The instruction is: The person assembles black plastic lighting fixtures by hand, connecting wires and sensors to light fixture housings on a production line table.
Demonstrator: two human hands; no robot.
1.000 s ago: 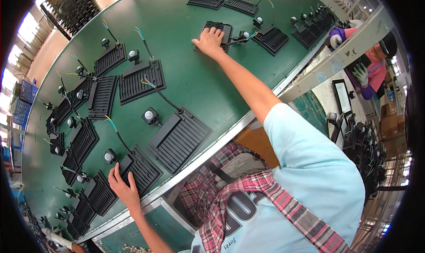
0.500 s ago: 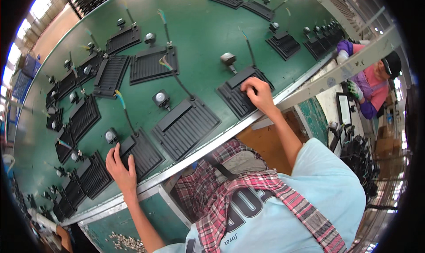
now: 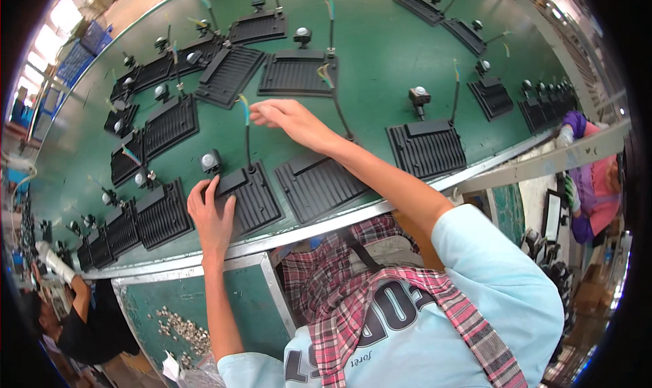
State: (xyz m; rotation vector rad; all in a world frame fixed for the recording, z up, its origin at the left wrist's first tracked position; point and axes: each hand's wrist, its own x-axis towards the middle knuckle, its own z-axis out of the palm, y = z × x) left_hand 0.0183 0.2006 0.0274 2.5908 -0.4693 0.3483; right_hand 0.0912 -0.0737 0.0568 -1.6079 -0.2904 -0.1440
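A black ribbed floodlight housing (image 3: 257, 196) lies near the table's front edge. My left hand (image 3: 212, 218) rests along its left side, fingers and thumb apart, the fingertips just below its round clear-domed sensor (image 3: 210, 161). From the housing's top rises a cable with bare coloured wire ends (image 3: 244, 109). Beside those ends is my right hand (image 3: 288, 119), stretched leftward above the table with loosely bent fingers and nothing visible in them. My right forearm crosses over a second housing (image 3: 316, 191) and its sensor is hidden. Farther right lies a third housing (image 3: 426, 150) with sensor and cable.
Several similar floodlights stand in a row at the left (image 3: 163, 215) and farther back (image 3: 297, 75). A metal rail (image 3: 543, 160) crosses at right. Small metal parts (image 3: 183, 330) lie on a lower green surface. A co-worker in pink (image 3: 598, 191) is at right, another person (image 3: 85, 320) at lower left.
My right hand has left the rightmost near housing and swung left to the wire ends of the one by my left hand. My left hand stays there. The whole view has turned.
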